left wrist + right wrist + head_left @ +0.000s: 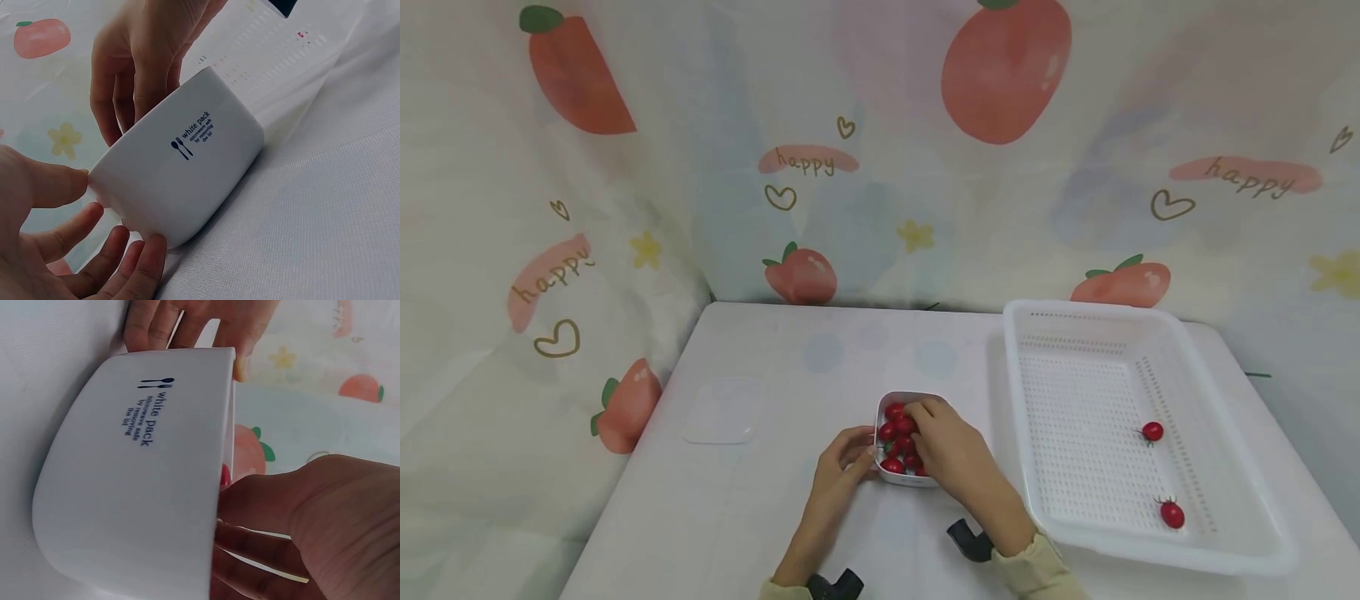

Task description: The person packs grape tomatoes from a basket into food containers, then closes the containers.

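Note:
A small white plastic container point(187, 150), printed "white pack", stands on the table with several cherry tomatoes point(891, 431) inside. My left hand point(844, 465) steadies its left side, thumb at the rim and the other fingertips lower on the wall, as the left wrist view shows. From the right, my right hand point(951, 450) reaches over the rim with fingers bent down among the tomatoes. In the right wrist view the container wall hides those fingertips, so I cannot tell whether they pinch a tomato.
At the right stands a large white perforated basket point(1018, 433), holding one cherry tomato point(1152, 431) farther back and another point(1172, 513) nearer. A clear plastic lid point(718, 412) lies on the left of the white-covered table point(700, 525). A printed fruit curtain point(880, 217) rises behind.

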{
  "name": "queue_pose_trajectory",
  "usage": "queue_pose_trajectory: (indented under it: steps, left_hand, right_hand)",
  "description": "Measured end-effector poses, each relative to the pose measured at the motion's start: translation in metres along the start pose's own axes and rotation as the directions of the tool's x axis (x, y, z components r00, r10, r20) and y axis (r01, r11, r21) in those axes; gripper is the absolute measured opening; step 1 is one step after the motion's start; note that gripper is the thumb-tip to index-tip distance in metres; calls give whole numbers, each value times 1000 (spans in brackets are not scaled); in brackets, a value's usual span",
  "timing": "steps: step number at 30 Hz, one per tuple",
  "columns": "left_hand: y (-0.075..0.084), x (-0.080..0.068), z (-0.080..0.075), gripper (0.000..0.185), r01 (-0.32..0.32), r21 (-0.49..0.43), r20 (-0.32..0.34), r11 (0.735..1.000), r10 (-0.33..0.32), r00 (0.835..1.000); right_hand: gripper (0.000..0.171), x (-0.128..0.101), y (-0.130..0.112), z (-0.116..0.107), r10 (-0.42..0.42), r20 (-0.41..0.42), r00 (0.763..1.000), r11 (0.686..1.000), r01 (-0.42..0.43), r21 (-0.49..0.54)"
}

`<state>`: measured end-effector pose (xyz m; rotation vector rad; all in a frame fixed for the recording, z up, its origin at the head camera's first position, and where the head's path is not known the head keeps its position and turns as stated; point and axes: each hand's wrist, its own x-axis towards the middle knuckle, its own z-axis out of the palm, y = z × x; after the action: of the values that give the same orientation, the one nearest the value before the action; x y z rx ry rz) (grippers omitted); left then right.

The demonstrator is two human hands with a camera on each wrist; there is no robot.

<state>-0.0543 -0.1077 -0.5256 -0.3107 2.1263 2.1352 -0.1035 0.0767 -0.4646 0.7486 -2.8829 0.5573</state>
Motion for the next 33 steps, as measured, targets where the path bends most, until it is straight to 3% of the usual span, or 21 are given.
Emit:
queue_pose_trajectory:
  steps: [18, 26, 33]
  left_hand:
    - [0, 0, -1, 39, -1, -2, 5, 1000, 1, 1000]
    - [0, 0, 0, 39, 1, 5, 3, 1000, -1, 1000]
    - [-1, 0, 1, 37, -10, 10, -3, 1000, 10, 1000]
  right_hand:
    - [39, -9, -11, -20, 101, -18, 995, 990, -98, 103]
    - [42, -14, -13, -38, 90, -58, 994, 989, -83, 123]
    - [43, -21, -8, -60, 141, -17, 990, 974, -136, 179]
